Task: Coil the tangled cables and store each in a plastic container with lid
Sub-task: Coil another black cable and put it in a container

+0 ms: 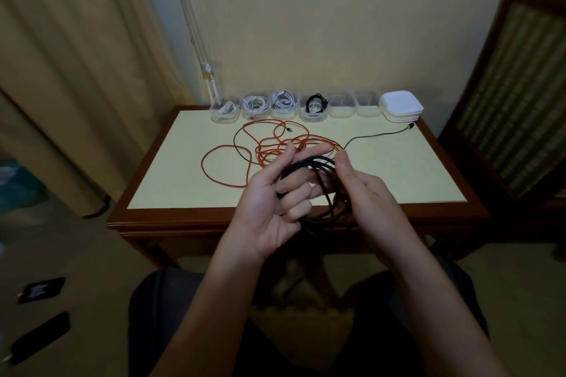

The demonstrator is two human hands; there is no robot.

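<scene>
The left hand (275,199) has its fingers curled through the loops of a black cable (318,167), and the right hand (363,190) pinches the right side of the same bundle under the thumb. Both hands grip it, raised just above the near edge of the tabletop (183,162). I take it the left hand serves as a spool to keep the loops one size, while the right feeds and steadies each new turn.

The coil looks unfinished. A loose length runs off toward the far right corner, where its plug (409,125) lies, and another dark stretch bends through the orange cable (214,176) spread in loose tangles across the middle of the tabletop. That crossing could snag as the slack is drawn in.

A row of clear containers (340,107) stands along the far edge. Four on the left hold coiled cables and the two on the right look empty, presumably for these last two. A stack of white lids (401,107) sits in the far right corner, within reach for closing.

I can read no brand, label or writing anywhere.
</scene>
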